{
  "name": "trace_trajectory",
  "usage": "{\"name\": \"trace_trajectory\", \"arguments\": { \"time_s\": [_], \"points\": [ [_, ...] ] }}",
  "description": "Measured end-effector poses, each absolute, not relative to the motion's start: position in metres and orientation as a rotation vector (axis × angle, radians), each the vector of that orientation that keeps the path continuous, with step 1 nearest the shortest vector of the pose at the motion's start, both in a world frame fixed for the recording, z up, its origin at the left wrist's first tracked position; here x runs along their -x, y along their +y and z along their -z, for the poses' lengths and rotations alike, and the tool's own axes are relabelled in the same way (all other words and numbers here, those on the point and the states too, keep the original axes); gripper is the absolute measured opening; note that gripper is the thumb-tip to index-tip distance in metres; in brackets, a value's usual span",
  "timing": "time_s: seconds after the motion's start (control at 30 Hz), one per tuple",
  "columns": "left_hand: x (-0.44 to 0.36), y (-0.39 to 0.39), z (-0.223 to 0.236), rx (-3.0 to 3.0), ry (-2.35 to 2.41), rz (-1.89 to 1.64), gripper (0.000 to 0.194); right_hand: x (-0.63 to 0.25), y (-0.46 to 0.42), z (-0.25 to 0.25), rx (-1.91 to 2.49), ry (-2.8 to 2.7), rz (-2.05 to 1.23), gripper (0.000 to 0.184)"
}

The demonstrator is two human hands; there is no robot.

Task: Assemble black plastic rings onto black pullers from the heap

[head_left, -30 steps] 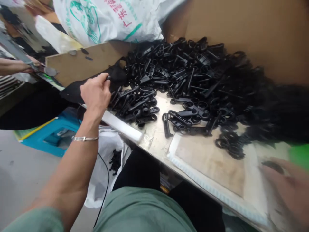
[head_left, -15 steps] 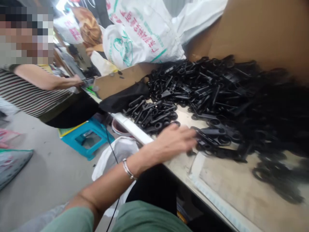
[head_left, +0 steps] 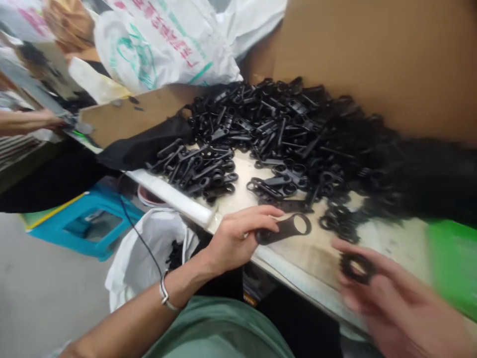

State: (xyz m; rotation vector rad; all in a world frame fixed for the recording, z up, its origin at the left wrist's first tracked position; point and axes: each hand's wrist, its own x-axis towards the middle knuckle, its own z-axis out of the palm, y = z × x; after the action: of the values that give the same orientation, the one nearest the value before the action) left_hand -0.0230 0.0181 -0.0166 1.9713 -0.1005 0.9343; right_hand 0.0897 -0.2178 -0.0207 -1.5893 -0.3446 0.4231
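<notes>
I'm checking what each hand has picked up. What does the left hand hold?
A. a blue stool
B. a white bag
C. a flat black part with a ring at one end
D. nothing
C: the left hand grips a flat black part by its narrow end, its ring end lying over the table; the right hand holds a black ring.

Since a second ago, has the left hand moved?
Yes. The left hand left the black cloth at the table's far-left edge for the near edge, now gripping a black plastic piece.

Reaching from lower left with left hand (head_left: 233,238) pinching, right hand (head_left: 387,293) blurring at lower right, fingers curling.
</notes>
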Motion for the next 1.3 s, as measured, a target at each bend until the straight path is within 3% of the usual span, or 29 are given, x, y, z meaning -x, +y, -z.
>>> {"name": "trace_trajectory", "arguments": {
  "time_s": [0.2, 0.33, 0.43, 0.57, 0.67, 0.83, 1.0, 1.17, 1.3],
  "points": [
    [0.016, -0.019, 0.025, -1.664, -0.058, -0.613, 0.021, -0.077, -0.188, 0.014, 1.392, -0.271, -0.485, 0.028],
    [0.020, -0.022, 0.022, -1.219, 0.101, -0.192, 0.014, -0.079, -0.191, 0.016, 1.360, -0.225, -0.483, 0.029],
    [0.019, -0.026, 0.019, -0.849, 0.305, 0.014, 0.030, -0.080, -0.192, 0.016, 1.362, -0.256, -0.462, 0.025],
    [0.010, -0.037, 0.017, -0.817, 0.233, 0.182, 0.045, -0.080, -0.189, 0.018, 1.386, -0.362, -0.504, 0.024],
    [0.004, -0.044, 0.018, -0.804, 0.220, 0.142, 0.044, -0.079, -0.191, 0.022, 1.473, -0.449, -0.396, 0.021],
    [0.002, -0.048, 0.018, -0.844, 0.286, 0.085, 0.047, -0.076, -0.194, 0.025, 1.921, -0.609, 0.114, 0.023],
    [0.004, -0.048, 0.019, -0.900, 0.181, 0.013, 0.042, -0.074, -0.184, 0.026, 2.033, -0.865, 0.378, 0.020],
    [0.009, -0.046, 0.015, -1.140, 0.099, -0.071, 0.035, -0.073, -0.182, 0.023, 2.042, -0.979, 0.424, 0.020],
    [0.017, -0.045, 0.011, -1.484, 0.078, -0.121, 0.043, -0.069, -0.180, 0.017, 2.048, -0.987, 0.474, 0.019]
  ]
}}
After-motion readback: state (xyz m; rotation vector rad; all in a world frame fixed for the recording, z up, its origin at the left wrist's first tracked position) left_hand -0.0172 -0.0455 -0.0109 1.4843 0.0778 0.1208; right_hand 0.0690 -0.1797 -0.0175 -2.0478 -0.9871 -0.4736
